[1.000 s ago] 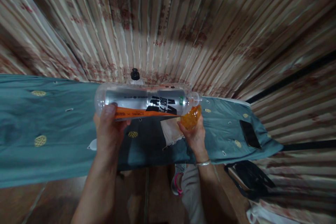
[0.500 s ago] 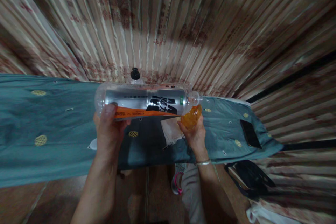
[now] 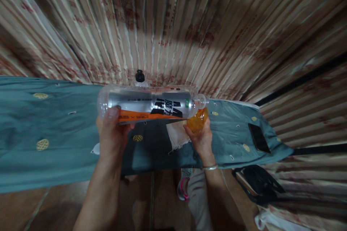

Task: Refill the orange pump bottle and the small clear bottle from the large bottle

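A large clear plastic bottle (image 3: 143, 103) with a silver and orange label lies nearly level in the air, its uncapped neck pointing right. My left hand (image 3: 112, 126) is closed around its base end, thumb on the label. Below the bottle's neck, my right hand (image 3: 202, 135) grips a small amber container (image 3: 197, 120). The bottle's mouth is just above this container; whether they touch, I cannot tell. The bottle hides the top of the container in part. Behind the bottle stands a clear bottle with a black cap (image 3: 140, 75), mostly covered.
A teal cloth (image 3: 62, 122) with yellow pineapple shapes covers the long table. On it lie a pale cloth (image 3: 176, 133), a white round object (image 3: 95, 149) and a black phone (image 3: 258, 138). A pleated curtain (image 3: 162, 25) hangs behind. A dark bag (image 3: 261, 180) sits at lower right.
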`<state>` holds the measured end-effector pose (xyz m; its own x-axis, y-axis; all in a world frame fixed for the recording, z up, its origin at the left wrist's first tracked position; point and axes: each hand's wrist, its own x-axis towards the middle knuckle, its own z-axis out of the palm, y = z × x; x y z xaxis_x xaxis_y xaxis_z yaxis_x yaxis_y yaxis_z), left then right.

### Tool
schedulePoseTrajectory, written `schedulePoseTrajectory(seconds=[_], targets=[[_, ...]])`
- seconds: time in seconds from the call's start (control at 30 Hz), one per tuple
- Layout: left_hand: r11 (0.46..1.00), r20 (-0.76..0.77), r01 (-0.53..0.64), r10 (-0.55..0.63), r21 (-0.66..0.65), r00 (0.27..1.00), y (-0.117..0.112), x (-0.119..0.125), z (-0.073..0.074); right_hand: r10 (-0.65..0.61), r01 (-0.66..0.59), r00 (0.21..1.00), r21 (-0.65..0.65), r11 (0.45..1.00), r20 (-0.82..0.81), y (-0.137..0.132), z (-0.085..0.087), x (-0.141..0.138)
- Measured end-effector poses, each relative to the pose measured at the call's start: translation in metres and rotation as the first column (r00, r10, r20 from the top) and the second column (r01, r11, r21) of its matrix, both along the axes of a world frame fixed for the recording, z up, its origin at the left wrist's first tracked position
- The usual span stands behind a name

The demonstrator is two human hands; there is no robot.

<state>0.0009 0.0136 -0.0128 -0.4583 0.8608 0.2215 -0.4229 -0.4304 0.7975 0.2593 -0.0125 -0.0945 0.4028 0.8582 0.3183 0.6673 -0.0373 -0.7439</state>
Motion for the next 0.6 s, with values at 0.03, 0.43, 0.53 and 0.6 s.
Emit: schedulePoseTrajectory(seconds=[0.03,0.43,0.53,0.6], targets=[[1.000,0.002,-0.004,0.004,-0.010,1.000,-0.0002,-0.0001,-0.0001,0.002,-0.002,1.000,-0.001,1.000,-0.005,0.0001,0.0005,-0.0003],[1.000,0.001,-0.025,0.025,-0.013,1.000,0.0015,0.0000,-0.0031,-0.004,0.004,1.000,-0.001,1.000,0.018,0.0002,0.0002,-0.0013],[1.000,-0.002,-0.018,0.018,-0.005,1.000,0.0015,0.0000,-0.0029,0.000,0.000,1.000,-0.028,1.000,-0.007,0.0001,0.0017,-0.0010],[1.000,-0.011,-0.023,0.023,-0.001,1.000,0.0014,0.0001,-0.0022,-0.001,0.000,1.000,-0.042,0.999,-0.014,0.0000,0.0033,-0.0013]])
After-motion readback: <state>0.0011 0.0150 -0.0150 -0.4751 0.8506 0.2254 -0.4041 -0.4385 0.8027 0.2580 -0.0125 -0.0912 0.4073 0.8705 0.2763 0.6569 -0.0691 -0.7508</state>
